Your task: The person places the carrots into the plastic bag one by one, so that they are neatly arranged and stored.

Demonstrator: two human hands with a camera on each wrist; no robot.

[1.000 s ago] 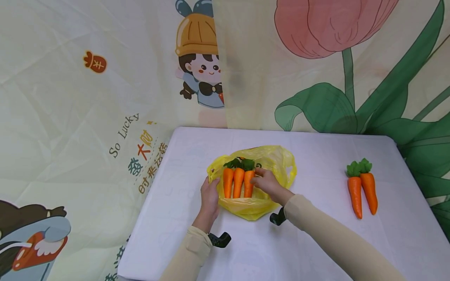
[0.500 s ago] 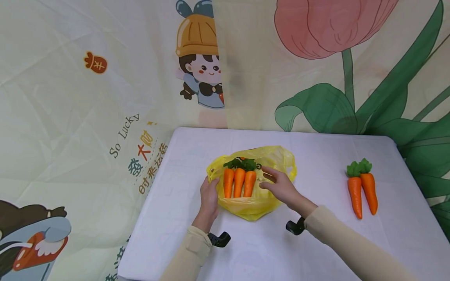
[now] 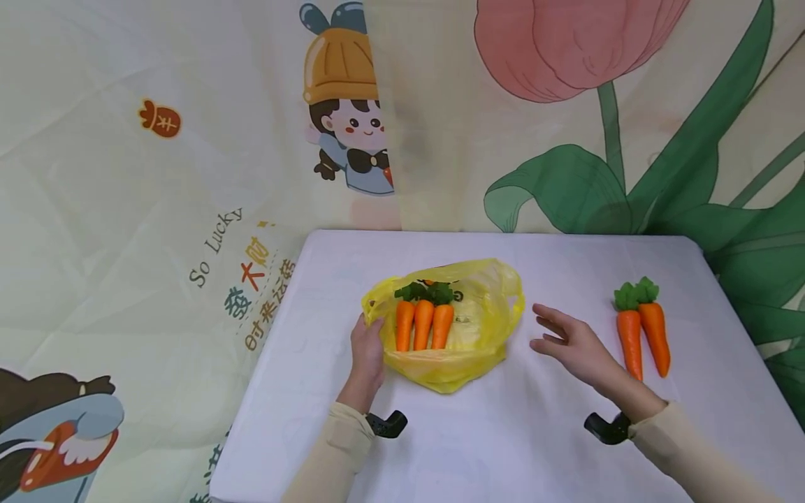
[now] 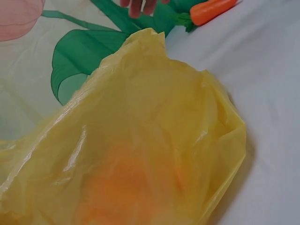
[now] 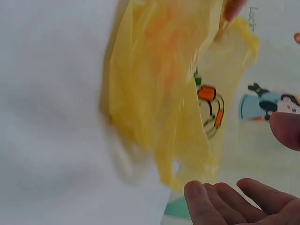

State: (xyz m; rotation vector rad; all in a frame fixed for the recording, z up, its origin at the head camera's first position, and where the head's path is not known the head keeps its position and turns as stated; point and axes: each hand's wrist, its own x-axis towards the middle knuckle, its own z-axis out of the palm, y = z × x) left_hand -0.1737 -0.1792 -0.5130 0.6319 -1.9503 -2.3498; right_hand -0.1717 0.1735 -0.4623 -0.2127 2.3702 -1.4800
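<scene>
A yellow plastic bag point(image 3: 484, 314) lies with its mouth spread on the table, and three orange carrots point(image 3: 423, 325) with green tops rest side by side inside. My left hand point(image 3: 367, 353) grips the bag's left edge; some of its fingertips are hidden by the plastic. Between the bag and two more carrots point(image 3: 655, 337) at the right is my right hand point(image 3: 578, 349), its fingers extended and holding nothing. The lower end of the nearer carrot is partly hidden behind that wrist. In the right wrist view, the right hand's fingers point(image 5: 225, 201) are apart from the bag.
A white-covered table point(image 3: 478, 447) bears everything. Behind it hangs a printed cloth point(image 3: 434, 140) with a tulip and cartoon figures. A black wrist camera point(image 3: 606, 427) is strapped at each cuff.
My right hand has let go of the rightmost carrot in the bag and moved right, out toward the two loose carrots. The left hand keeps its grip on the bag; the view has shifted slightly.
</scene>
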